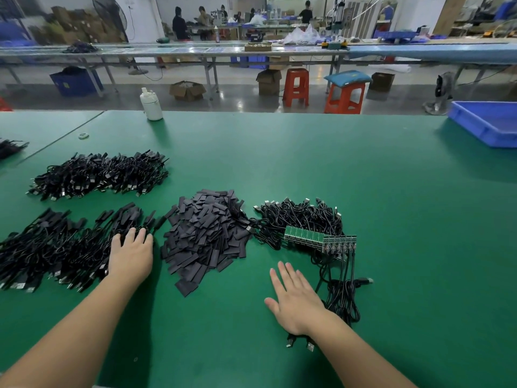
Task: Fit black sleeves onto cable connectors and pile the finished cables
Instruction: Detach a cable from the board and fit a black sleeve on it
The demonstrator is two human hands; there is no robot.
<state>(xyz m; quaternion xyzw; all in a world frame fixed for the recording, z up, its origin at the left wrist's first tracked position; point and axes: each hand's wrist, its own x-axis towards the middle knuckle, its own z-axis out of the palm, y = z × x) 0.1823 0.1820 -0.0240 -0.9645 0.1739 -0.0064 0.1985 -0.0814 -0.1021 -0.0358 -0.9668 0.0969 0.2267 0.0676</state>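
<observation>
**Mixed piles are the main risk**

The left hand (131, 254) rests on the near pile of sleeved cables (56, 253), fingers spread over the top; whether it pinches one cable is hard to tell from this angle. The right hand (296, 301) lies flat and released on the green desk (391, 205), just beside a few loose cables (342, 298) with bare green boards (319, 239). The black sleeves (207, 233) sit heaped between the hands, touching the unsleeved bundle (302, 217). A careless sweep could push sleeves into either cable heap, or drag unfinished cables into the finished ones. Tangled leads may also pull several boards along when one is lifted.
</observation>
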